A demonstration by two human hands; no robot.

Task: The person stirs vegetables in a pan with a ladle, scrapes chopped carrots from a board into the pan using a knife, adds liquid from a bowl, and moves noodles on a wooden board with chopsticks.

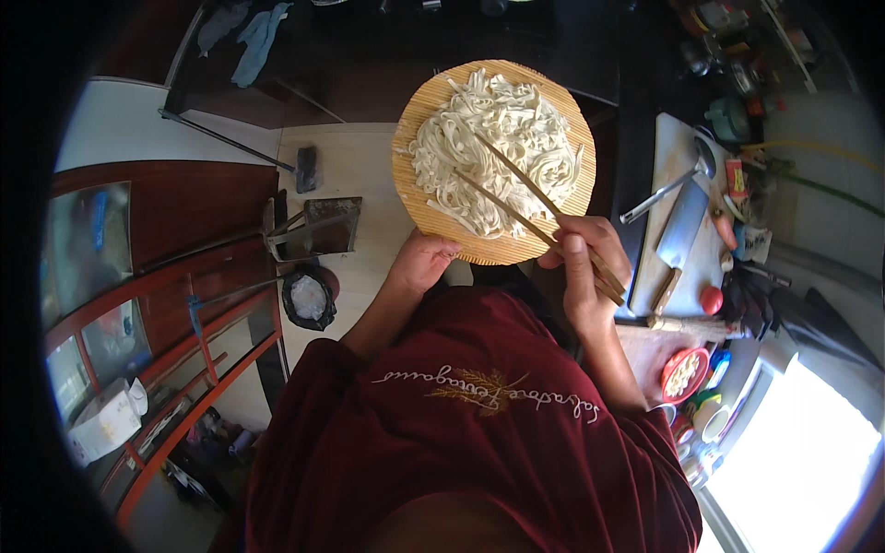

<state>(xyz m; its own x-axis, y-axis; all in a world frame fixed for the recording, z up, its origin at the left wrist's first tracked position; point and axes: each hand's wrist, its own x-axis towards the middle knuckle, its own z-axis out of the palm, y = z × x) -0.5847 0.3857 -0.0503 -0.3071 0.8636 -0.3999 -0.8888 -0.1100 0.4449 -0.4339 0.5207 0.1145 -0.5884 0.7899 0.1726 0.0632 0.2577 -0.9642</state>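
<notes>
A round tray of thin wooden or bamboo slats [406, 111] is held up in front of me, heaped with pale flat noodles [498, 138]. My left hand [427, 263] grips the tray's near left rim, its fingers partly hidden beneath. In my right hand [590, 258] is a pair of wooden chopsticks [525, 180], closed between the fingers. Their tips are spread apart and lie over the middle of the noodles; whether they touch them I cannot tell. The right hand is close to the tray's near right edge.
On the right counter, a white cutting board [678, 157] bears a cleaver [684, 221], a ladle [664, 189] and a red round vegetable [711, 299]. A red bowl [685, 375] stands nearer me. Left on the floor are a lined bin [309, 300] and a dustpan [327, 226].
</notes>
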